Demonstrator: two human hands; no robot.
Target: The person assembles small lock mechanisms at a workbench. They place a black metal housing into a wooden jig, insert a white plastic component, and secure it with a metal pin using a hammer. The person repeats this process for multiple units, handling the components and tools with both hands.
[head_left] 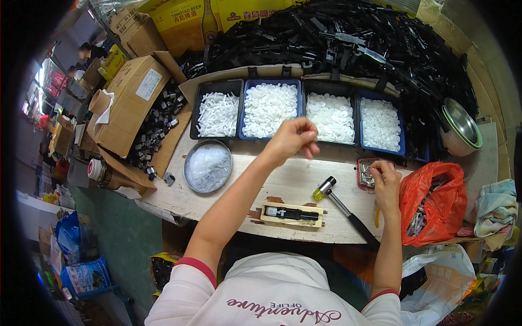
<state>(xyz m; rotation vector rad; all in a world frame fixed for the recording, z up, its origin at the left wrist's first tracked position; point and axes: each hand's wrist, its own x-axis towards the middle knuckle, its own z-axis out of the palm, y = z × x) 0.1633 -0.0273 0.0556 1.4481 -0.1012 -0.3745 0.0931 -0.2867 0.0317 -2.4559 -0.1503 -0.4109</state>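
Note:
My left hand [298, 140] hovers in front of the bins of white plastic parts, its fingers curled into a pinch; whatever they hold is too small to make out. Down at a small red tray [361, 183] of shiny metal pieces is my right hand [385, 179], fingertips drawn together at its contents, with any held piece hidden. On the table nearer my body, a black part with a silver end [293, 213] lies in a pale wooden fixture [267, 220]. A mallet [338, 202] with a yellow-and-black head and black handle rests to the fixture's right.
Four bins line the back: white sticks [217, 114], discs [270, 108], round pieces [330, 117] and more small parts [380, 122]. A metal bowl [207, 165] stands left, a red plastic bag [435, 201] right. Black parts [337, 41] pile behind; a carton [130, 103] leans left.

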